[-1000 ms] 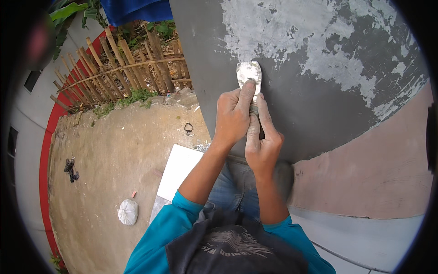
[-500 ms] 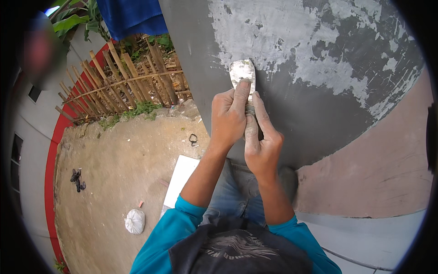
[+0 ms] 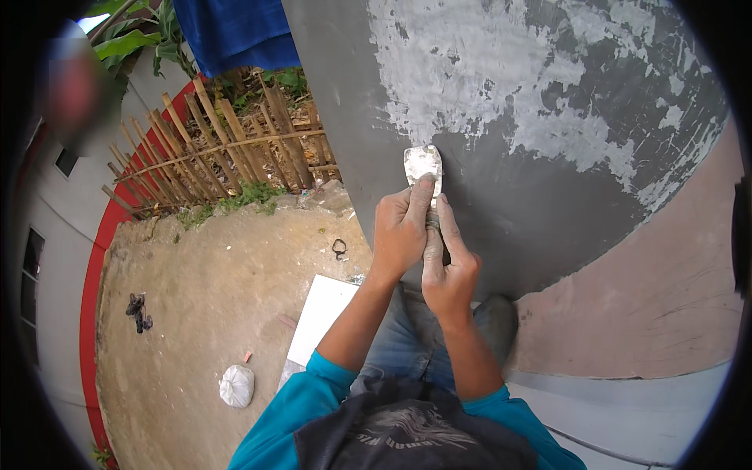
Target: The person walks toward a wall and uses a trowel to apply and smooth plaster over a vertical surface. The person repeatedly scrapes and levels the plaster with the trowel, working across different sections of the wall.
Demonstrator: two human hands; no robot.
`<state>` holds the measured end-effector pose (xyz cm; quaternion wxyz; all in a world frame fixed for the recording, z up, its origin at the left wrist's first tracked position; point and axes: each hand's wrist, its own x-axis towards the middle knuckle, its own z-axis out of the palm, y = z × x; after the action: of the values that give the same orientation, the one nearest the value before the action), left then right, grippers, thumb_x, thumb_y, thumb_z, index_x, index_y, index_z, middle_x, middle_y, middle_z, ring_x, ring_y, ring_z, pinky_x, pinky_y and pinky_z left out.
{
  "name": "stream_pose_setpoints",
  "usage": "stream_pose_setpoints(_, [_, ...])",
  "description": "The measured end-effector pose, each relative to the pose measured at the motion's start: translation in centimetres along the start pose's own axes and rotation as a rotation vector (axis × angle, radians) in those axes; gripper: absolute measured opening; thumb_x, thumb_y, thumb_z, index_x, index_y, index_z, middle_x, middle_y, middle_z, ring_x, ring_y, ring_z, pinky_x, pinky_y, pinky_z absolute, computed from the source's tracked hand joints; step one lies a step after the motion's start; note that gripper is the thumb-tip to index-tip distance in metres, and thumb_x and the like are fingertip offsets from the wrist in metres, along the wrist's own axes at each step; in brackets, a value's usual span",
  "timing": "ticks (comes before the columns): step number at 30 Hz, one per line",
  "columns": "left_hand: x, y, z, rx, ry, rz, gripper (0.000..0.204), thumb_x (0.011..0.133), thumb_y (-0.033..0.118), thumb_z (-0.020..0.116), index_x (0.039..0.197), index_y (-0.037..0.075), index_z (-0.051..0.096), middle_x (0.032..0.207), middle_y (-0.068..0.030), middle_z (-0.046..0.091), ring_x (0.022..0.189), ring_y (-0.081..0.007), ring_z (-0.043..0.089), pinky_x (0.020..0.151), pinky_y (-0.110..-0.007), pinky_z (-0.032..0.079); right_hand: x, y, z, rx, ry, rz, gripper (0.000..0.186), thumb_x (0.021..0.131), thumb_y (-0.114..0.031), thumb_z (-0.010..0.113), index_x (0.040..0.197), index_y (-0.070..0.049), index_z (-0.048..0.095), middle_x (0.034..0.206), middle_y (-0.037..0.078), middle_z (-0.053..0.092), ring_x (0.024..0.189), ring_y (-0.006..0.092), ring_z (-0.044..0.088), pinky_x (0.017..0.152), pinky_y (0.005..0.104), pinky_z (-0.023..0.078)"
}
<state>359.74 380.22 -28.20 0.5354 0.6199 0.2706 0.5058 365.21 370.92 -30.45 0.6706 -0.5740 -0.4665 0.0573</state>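
Note:
Both my hands grip one putty knife [image 3: 423, 162], its metal blade smeared with whitish filler. My left hand [image 3: 401, 229] is closed on it, thumb pressed along the blade. My right hand [image 3: 452, 274] wraps the handle below, with its index finger stretched up beside the blade. Most of the handle is hidden by the fingers. The blade lies at the grey wall surface [image 3: 501, 211], just under a patch of pale, ragged coating [image 3: 470, 86]. Whether the blade's edge touches the wall all along, I cannot tell.
Left of my legs lies a white board [image 3: 323, 313]. A tied white bag [image 3: 236, 386] and a dark crumpled item [image 3: 139, 313] rest on the concrete ground [image 3: 180, 266]. Beyond stand a bamboo fence [image 3: 227, 149] and a hanging blue cloth [image 3: 235, 35]. A pinkish wall section [image 3: 627, 313] curves at right.
The putty knife and both hands have moved down along the wall, toward my body, away from the pale patch. My grip stays the same, and the view has shifted slightly.

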Motion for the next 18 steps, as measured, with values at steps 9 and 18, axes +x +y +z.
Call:
stream_pose_setpoints(9, [0.7, 0.3, -0.2, -0.02, -0.032, 0.016, 0.056, 0.113, 0.036, 0.059, 0.076, -0.004, 0.068, 0.057, 0.0004, 0.054, 0.058, -0.0058, 0.044, 0.051, -0.033, 0.035, 0.5, 1.0, 0.0, -0.035, 0.041, -0.149, 0.047, 0.102, 0.002, 0.057, 0.149, 0.005, 0.06, 0.117, 0.028, 0.078, 0.094, 0.0241, 0.078, 0.079, 0.0343, 0.059])
stream_pose_setpoints(18, [-0.1, 0.0, 1.1, 0.036, -0.045, -0.031, 0.057, 0.113, 0.038, 0.058, 0.075, -0.004, 0.068, 0.058, -0.0007, 0.053, 0.06, -0.0064, 0.044, 0.052, -0.034, 0.035, 0.0, 0.4, -0.4, -0.079, 0.094, -0.146, 0.044, 0.101, 0.001, 0.062, 0.145, 0.008, 0.062, 0.128, 0.029, 0.074, 0.112, 0.0353, 0.078, 0.092, 0.0376, 0.061])
